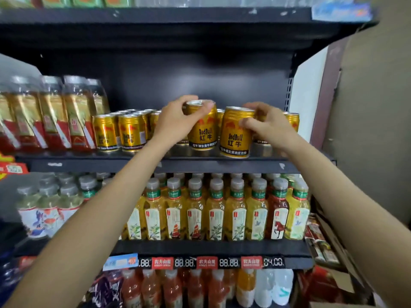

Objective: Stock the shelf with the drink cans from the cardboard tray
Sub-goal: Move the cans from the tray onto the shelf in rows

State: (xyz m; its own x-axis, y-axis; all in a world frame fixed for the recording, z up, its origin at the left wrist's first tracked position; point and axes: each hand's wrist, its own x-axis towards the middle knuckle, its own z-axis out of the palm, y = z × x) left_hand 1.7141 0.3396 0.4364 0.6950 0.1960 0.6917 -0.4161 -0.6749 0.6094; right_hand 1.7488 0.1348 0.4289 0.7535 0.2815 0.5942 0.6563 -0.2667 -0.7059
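Both arms reach up to the middle shelf [155, 162] of a dark store rack. The left hand [175, 121] has its grip closed around the top of one gold drink can [202, 127], thumb and fingers pinching the rim, and the can looks upright with its base at or just above the shelf surface; I cannot tell which. The right hand [266, 127] grasps a second gold can [236, 133] by its upper side, this one tilted slightly, its bottom near the shelf's front edge. The two cans are just beside each other. More gold cans [117, 132] already stand in rows on the same shelf, to the left and behind the hands. Tall bottles with gold and red labels [55, 116] fill the shelf's left end. On the shelf below, yellow tea bottles [213, 210] stand in a line, with price tags [206, 262] along the edge under them
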